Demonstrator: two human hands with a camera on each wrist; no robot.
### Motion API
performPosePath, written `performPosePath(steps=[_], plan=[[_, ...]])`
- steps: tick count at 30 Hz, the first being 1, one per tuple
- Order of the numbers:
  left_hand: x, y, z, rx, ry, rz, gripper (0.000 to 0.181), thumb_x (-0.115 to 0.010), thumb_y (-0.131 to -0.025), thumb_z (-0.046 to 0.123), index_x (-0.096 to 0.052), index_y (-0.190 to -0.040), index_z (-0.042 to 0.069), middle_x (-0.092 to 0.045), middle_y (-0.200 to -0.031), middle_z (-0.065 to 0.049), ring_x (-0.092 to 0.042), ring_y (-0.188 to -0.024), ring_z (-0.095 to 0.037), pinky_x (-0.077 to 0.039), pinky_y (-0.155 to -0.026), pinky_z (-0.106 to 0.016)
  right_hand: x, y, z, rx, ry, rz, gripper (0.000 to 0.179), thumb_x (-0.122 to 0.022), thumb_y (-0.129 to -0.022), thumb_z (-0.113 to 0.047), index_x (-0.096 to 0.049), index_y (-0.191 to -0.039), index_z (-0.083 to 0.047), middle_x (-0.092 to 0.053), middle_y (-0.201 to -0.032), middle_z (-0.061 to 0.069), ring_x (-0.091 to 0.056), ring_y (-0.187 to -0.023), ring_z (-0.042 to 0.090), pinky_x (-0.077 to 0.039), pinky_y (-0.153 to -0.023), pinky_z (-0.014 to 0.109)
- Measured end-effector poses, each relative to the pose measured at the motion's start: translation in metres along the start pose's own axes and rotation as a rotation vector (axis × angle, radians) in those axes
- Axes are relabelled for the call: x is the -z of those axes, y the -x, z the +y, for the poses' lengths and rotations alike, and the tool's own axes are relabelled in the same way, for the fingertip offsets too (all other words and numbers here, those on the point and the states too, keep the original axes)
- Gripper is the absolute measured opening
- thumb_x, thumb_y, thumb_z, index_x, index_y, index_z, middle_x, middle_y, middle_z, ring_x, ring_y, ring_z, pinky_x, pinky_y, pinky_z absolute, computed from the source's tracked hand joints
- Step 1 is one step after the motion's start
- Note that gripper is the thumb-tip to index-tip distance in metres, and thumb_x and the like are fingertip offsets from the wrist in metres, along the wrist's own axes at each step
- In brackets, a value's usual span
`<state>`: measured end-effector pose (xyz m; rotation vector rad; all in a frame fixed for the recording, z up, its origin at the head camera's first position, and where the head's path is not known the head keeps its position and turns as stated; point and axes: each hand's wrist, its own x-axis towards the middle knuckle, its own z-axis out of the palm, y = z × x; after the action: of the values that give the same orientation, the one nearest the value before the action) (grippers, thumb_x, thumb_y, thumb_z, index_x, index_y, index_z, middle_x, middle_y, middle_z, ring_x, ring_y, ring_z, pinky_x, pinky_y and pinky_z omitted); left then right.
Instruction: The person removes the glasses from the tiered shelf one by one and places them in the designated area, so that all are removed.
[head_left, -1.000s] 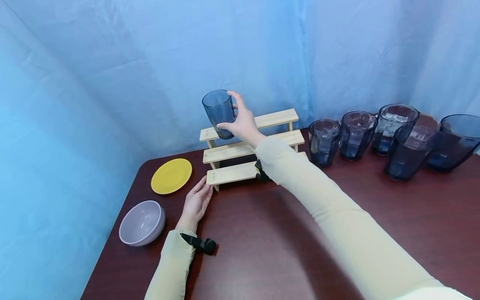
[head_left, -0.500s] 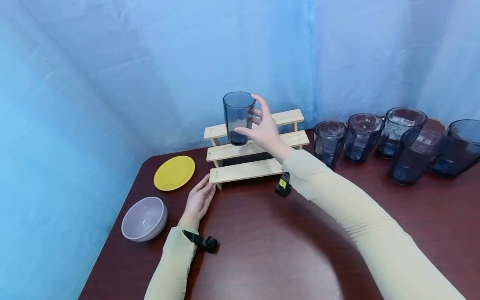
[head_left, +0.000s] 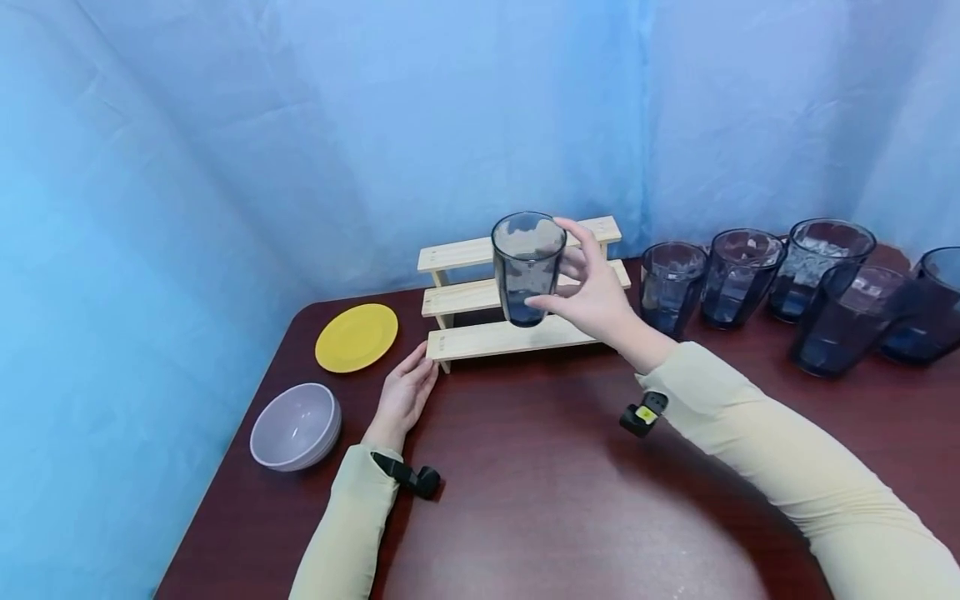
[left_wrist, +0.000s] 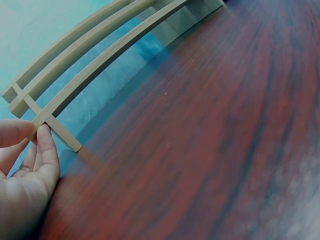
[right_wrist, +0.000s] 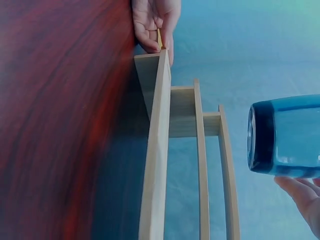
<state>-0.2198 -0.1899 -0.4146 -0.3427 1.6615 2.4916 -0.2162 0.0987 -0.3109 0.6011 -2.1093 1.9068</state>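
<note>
My right hand [head_left: 596, 296] holds a blue-tinted drinking glass [head_left: 525, 271] upright, thumb and fingers round its side. In the head view the glass overlaps the three-step wooden shelf [head_left: 495, 339]. The right wrist view shows the base of the glass [right_wrist: 290, 135] apart from the shelf's steps [right_wrist: 159, 150]. My left hand [head_left: 403, 396] is at the left end of the lowest step. In the left wrist view, thumb and fingers of the left hand [left_wrist: 30, 180] pinch the corner of that step [left_wrist: 95, 67].
A yellow plate [head_left: 357, 337] and a pale lilac bowl [head_left: 296, 427] lie left of the shelf on the dark red-brown table [head_left: 525, 492]. Several blue-tinted glasses [head_left: 742, 279] stand to its right. A light blue curtain [head_left: 450, 108] hangs behind the table.
My right hand has carried the glass rightward and lower, from over the left of the top step toward the front of the shelf. The left hand has stayed at the lowest step's end.
</note>
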Motion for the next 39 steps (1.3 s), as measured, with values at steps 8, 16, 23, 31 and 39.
performPosePath(steps=[8, 16, 23, 31, 39], plan=[[-0.004, -0.001, -0.001, -0.007, 0.007, 0.004, 0.048, -0.045, -0.097, -0.002, -0.038, -0.145, 0.006, -0.043, -0.138, -0.014, -0.059, -0.090, -0.004, -0.049, -0.082, -0.015, 0.027, 0.028, 0.001, 0.029, 0.120, -0.012, 0.095, -0.077, -0.073, 0.004, -0.026, -0.147, -0.026, -0.053, -0.132, 0.018, -0.060, -0.109, 0.010, -0.054, -0.077, 0.018], [-0.006, -0.003, -0.001, -0.011, 0.001, -0.005, 0.048, -0.045, -0.097, -0.002, -0.038, -0.144, 0.006, -0.040, -0.143, -0.017, -0.059, -0.090, -0.004, -0.050, -0.081, -0.015, 0.054, 0.053, 0.000, 0.042, 0.113, -0.056, 0.097, -0.075, -0.071, 0.011, -0.025, -0.147, -0.023, -0.057, -0.129, 0.009, -0.066, -0.089, 0.003, -0.056, -0.057, 0.027], [-0.007, -0.001, 0.001, 0.002, -0.003, -0.010, 0.049, -0.045, -0.098, -0.001, -0.037, -0.145, 0.007, -0.039, -0.144, -0.016, -0.060, -0.089, -0.003, -0.049, -0.082, -0.015, 0.075, 0.068, -0.007, 0.046, 0.263, -0.017, 0.098, -0.078, -0.067, 0.012, -0.026, -0.146, -0.016, -0.058, -0.118, -0.006, -0.062, -0.090, -0.006, -0.054, -0.071, 0.015], [-0.004, -0.002, -0.001, -0.001, 0.012, -0.016, 0.049, -0.043, -0.098, -0.002, -0.035, -0.146, 0.006, -0.036, -0.146, -0.017, -0.059, -0.090, -0.003, -0.049, -0.081, -0.015, 0.098, 0.082, -0.004, 0.021, 0.272, -0.055, 0.099, -0.076, -0.068, 0.014, -0.024, -0.147, -0.016, -0.058, -0.118, -0.012, -0.064, -0.088, -0.004, -0.056, -0.068, 0.019], [-0.004, -0.001, -0.003, 0.000, -0.002, -0.013, 0.049, -0.043, -0.098, -0.002, -0.035, -0.146, 0.006, -0.038, -0.144, -0.017, -0.059, -0.088, -0.003, -0.049, -0.081, -0.014, 0.122, 0.101, 0.004, -0.061, 0.350, -0.059, 0.099, -0.077, -0.070, 0.010, -0.024, -0.147, -0.020, -0.055, -0.112, -0.026, -0.064, -0.086, -0.006, -0.055, -0.065, 0.018]])
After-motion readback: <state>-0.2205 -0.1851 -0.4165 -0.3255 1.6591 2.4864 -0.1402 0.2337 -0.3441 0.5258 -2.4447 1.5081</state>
